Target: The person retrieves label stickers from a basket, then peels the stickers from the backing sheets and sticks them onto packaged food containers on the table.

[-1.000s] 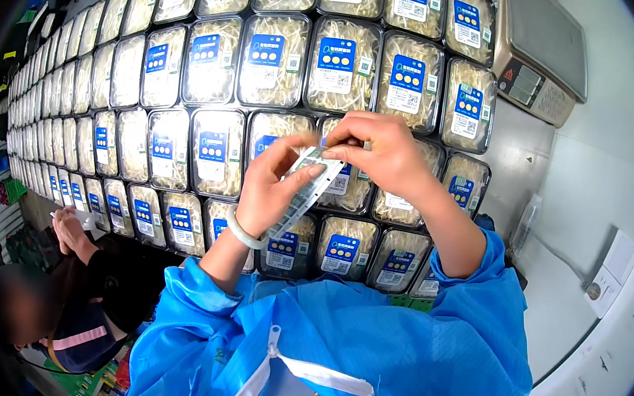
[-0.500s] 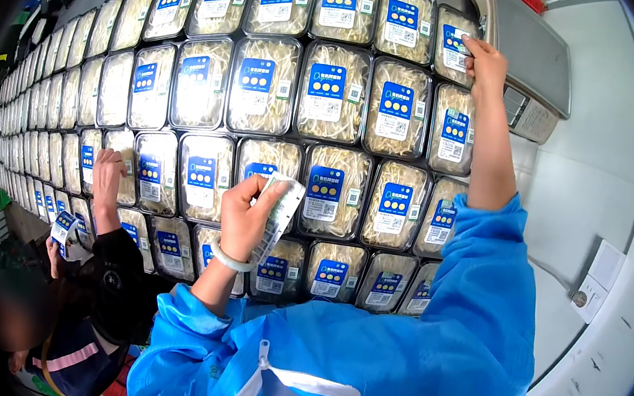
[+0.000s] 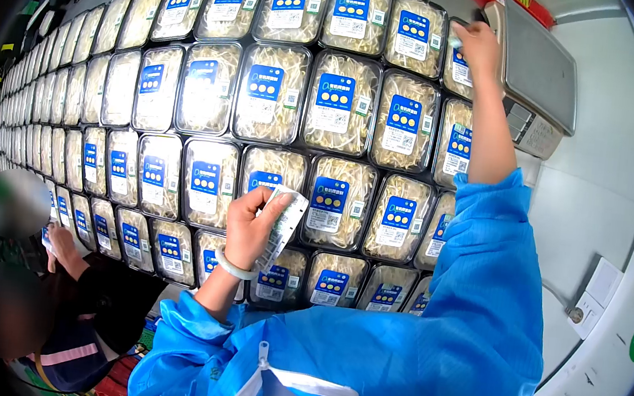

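In the head view, my left hand (image 3: pixel 250 226) is closed around a folded strip of white-and-green stickers (image 3: pixel 284 225), held over the packs in the near rows. My right hand (image 3: pixel 478 46) reaches to the upper right, its fingers pinched on a small pale sticker (image 3: pixel 456 40). It is above the last bean sprout pack (image 3: pixel 460 72) of the far row, covering part of that pack's blue-and-white label. Left of it lies another bean sprout pack (image 3: pixel 417 36), with a blue label and a small green-and-white sticker.
Rows of packed bean sprouts (image 3: pixel 342 92) in black trays stretch far left. A weighing scale (image 3: pixel 540 63) stands at the right, beside a red item (image 3: pixel 534 8). A wall socket (image 3: pixel 594 300) is at far right. A co-worker's hand (image 3: pixel 64 249) is at the lower left.
My right hand has shifted slightly up and left along the end pack, a small pale sticker now showing at its fingertips. The co-worker's raised hand has drawn back from the packs.
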A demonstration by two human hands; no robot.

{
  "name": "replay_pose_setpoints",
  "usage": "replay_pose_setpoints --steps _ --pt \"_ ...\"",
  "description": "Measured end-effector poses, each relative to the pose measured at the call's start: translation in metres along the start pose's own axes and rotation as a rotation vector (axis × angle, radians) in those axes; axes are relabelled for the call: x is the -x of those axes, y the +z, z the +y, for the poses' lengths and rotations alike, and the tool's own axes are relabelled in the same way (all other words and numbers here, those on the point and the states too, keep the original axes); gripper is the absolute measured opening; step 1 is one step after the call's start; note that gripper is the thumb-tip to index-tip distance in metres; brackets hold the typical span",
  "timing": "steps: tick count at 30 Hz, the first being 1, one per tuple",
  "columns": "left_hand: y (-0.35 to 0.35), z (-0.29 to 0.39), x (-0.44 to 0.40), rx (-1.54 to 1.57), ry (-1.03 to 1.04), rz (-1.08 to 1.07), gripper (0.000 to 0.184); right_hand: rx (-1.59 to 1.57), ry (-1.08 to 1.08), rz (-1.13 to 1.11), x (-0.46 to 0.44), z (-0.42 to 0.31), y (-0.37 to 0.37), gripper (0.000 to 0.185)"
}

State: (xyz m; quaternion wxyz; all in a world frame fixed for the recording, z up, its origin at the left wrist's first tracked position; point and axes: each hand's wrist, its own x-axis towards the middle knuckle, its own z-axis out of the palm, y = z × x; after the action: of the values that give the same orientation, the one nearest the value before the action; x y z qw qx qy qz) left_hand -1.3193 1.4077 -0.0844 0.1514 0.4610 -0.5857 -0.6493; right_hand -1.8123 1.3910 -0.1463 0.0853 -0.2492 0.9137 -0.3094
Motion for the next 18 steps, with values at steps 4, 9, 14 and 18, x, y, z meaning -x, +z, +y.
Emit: replay_pose_setpoints --steps 4,9,14,18 --pt "0.002 0.001 0.0 0.03 -0.028 0.013 0.023 -0.336 -0.13 -0.068 -0.018 -0.011 0.046 0.032" --pt "0.002 0.004 -0.001 0.083 -0.017 0.021 0.023 -0.006 -0.139 -0.006 -0.022 -0.028 0.078 0.035" --pt "-0.006 0.006 -0.004 0.099 -0.008 0.115 0.032 0.215 -0.168 0.033 -0.012 -0.033 0.058 0.046" --pt "-0.009 0.011 -0.012 0.173 0.108 0.221 0.033 -0.441 -0.155 -0.388 0.109 -0.106 0.032 0.041"
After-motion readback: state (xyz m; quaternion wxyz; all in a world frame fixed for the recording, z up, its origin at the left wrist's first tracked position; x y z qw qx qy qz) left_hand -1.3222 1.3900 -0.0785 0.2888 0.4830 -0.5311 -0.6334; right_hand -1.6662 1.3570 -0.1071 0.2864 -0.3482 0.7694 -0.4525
